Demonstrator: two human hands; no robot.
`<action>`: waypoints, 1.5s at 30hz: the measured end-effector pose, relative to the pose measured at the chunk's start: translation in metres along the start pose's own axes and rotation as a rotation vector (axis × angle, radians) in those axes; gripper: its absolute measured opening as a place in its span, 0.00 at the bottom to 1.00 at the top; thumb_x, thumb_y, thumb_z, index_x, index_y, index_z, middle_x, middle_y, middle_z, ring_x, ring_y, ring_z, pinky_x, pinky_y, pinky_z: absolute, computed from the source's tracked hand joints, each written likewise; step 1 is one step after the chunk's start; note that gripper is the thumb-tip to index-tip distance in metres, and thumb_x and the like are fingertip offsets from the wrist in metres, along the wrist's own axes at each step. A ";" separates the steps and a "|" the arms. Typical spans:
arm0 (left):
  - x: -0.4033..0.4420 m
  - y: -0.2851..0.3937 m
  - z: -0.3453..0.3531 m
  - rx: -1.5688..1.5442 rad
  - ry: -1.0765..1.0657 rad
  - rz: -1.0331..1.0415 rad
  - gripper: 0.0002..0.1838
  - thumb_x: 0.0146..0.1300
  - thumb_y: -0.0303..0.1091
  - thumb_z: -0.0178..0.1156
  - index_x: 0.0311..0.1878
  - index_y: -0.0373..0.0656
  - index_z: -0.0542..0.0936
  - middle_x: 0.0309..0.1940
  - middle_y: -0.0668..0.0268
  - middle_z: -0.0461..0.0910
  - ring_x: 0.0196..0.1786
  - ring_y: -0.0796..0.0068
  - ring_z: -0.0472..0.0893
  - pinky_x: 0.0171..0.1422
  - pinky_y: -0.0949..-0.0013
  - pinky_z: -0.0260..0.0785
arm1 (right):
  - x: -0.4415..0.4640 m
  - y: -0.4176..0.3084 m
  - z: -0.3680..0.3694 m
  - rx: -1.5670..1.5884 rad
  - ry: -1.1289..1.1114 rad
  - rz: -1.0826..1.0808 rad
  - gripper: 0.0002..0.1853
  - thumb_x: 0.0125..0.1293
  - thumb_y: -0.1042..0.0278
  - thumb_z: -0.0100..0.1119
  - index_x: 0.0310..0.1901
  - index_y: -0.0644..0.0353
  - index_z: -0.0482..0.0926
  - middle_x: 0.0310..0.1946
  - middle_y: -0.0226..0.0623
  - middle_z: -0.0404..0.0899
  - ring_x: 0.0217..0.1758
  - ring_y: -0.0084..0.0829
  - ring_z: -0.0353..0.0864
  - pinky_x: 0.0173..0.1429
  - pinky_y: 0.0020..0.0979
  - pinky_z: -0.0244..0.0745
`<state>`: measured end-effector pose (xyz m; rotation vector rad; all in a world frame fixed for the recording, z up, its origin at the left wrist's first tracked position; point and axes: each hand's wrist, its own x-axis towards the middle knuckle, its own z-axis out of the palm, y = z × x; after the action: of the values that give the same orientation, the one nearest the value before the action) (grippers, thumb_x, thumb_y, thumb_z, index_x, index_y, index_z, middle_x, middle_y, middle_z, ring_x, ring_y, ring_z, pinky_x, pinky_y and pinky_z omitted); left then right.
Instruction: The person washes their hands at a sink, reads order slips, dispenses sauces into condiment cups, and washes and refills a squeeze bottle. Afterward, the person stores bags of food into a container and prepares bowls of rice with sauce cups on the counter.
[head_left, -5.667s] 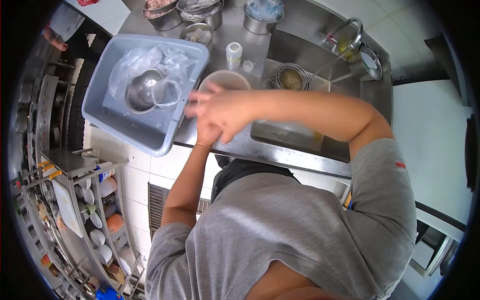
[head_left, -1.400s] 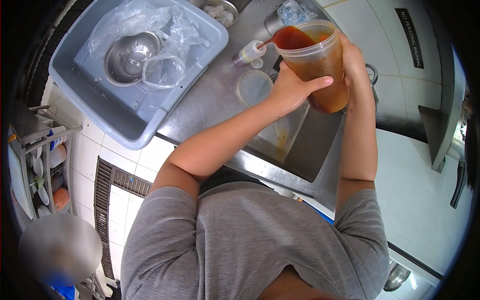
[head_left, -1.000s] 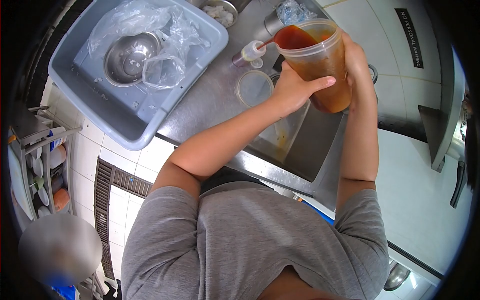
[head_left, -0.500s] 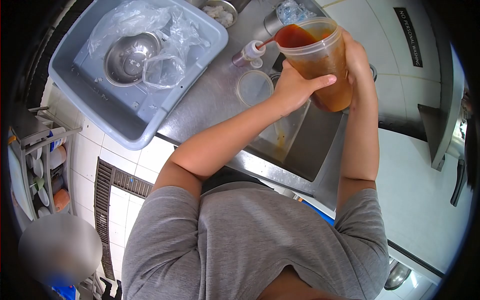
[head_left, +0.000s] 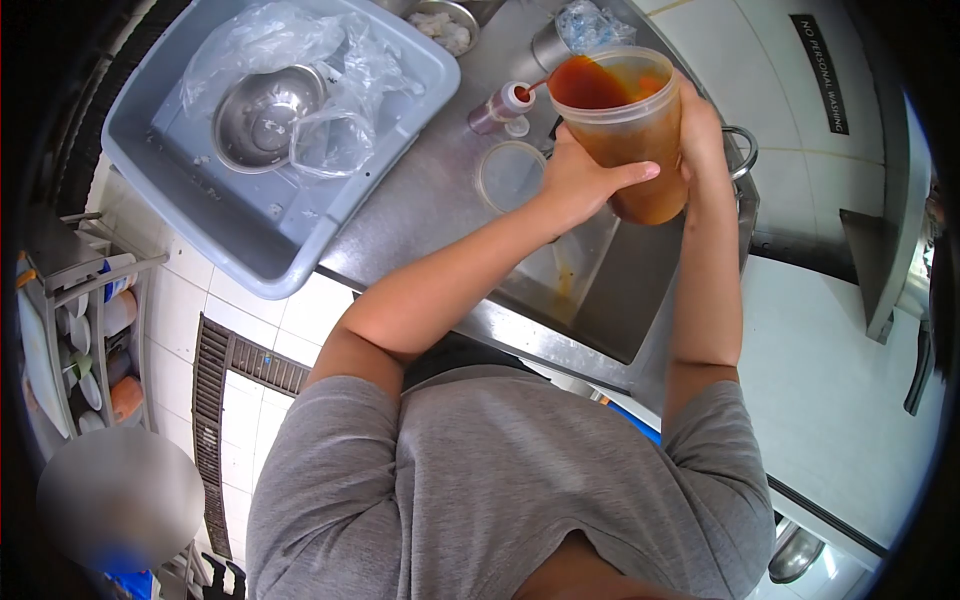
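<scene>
Both hands hold a clear plastic tub (head_left: pixel 625 128) of reddish-orange sauce, tilted toward the left. My left hand (head_left: pixel 588 180) wraps its near side, thumb across the wall. On the far right side my right hand (head_left: pixel 702 130) grips it, its fingers partly hidden behind the tub. A thin stream of sauce runs from the rim to the mouth of a small squeeze bottle (head_left: pixel 492 112), which stands uncapped on the steel counter. Beside the bottle lies a small whitish cap (head_left: pixel 517 127). A round clear lid (head_left: pixel 511 176) rests on the counter near my left wrist.
A steel sink (head_left: pixel 640 285) lies below the tub. To the left, a grey-blue basin (head_left: pixel 300 262) holds a metal bowl (head_left: pixel 250 135) and plastic bags (head_left: pixel 265 45). Behind stand a bowl with white food (head_left: pixel 440 30) and a metal container with plastic (head_left: pixel 590 25). A dish rack (head_left: pixel 95 330) is at far left.
The tub has shifted slightly left, with both hands still around it. Its stream still meets the bottle, and more red sauce shows at the bottle's mouth.
</scene>
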<state>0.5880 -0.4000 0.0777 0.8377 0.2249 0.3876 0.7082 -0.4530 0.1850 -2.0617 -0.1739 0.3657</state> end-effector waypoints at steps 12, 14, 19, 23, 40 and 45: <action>-0.004 -0.017 -0.040 0.433 0.053 -0.007 0.60 0.32 0.44 0.82 0.66 0.31 0.54 0.61 0.50 0.65 0.65 0.56 0.69 0.70 0.61 0.62 | -0.008 0.073 0.021 0.353 0.024 0.037 0.26 0.72 0.51 0.45 0.53 0.70 0.77 0.48 0.43 0.80 0.50 0.32 0.80 0.54 0.32 0.74; -0.006 -0.014 -0.046 0.531 0.049 -0.003 0.61 0.31 0.44 0.82 0.66 0.32 0.54 0.62 0.49 0.64 0.65 0.55 0.68 0.70 0.60 0.61 | -0.013 0.087 0.024 0.446 -0.019 -0.002 0.23 0.74 0.56 0.43 0.58 0.66 0.73 0.53 0.41 0.78 0.56 0.35 0.78 0.60 0.35 0.73; -0.032 0.015 -0.064 0.828 0.027 0.077 0.61 0.29 0.37 0.82 0.67 0.35 0.55 0.61 0.50 0.66 0.65 0.55 0.68 0.70 0.61 0.61 | -0.039 0.121 0.047 0.742 -0.067 0.020 0.22 0.75 0.54 0.42 0.59 0.63 0.72 0.55 0.40 0.77 0.57 0.34 0.77 0.60 0.35 0.72; -0.077 0.069 -0.081 0.818 0.012 0.121 0.51 0.29 0.28 0.80 0.63 0.36 0.64 0.54 0.53 0.75 0.59 0.57 0.75 0.66 0.60 0.67 | -0.086 0.140 0.090 0.654 -0.106 0.221 0.22 0.76 0.54 0.41 0.60 0.59 0.72 0.54 0.36 0.77 0.55 0.30 0.77 0.59 0.32 0.72; -0.164 0.086 -0.181 1.115 0.117 -0.163 0.44 0.47 0.23 0.71 0.69 0.43 0.62 0.61 0.54 0.71 0.64 0.60 0.72 0.64 0.60 0.67 | -0.059 0.273 0.075 0.583 0.048 0.561 0.21 0.62 0.63 0.65 0.55 0.62 0.75 0.50 0.42 0.77 0.49 0.34 0.77 0.55 0.29 0.70; -0.197 0.102 -0.193 1.114 0.064 -0.191 0.27 0.59 0.18 0.58 0.64 0.42 0.71 0.49 0.57 0.81 0.51 0.66 0.81 0.54 0.67 0.74 | -0.115 0.141 0.077 0.437 0.125 -0.208 0.09 0.66 0.71 0.58 0.47 0.59 0.80 0.36 0.28 0.82 0.37 0.26 0.79 0.45 0.25 0.72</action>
<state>0.3178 -0.2904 0.0375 1.8793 0.5997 0.0760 0.5700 -0.4912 0.0485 -1.6110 -0.2105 0.1299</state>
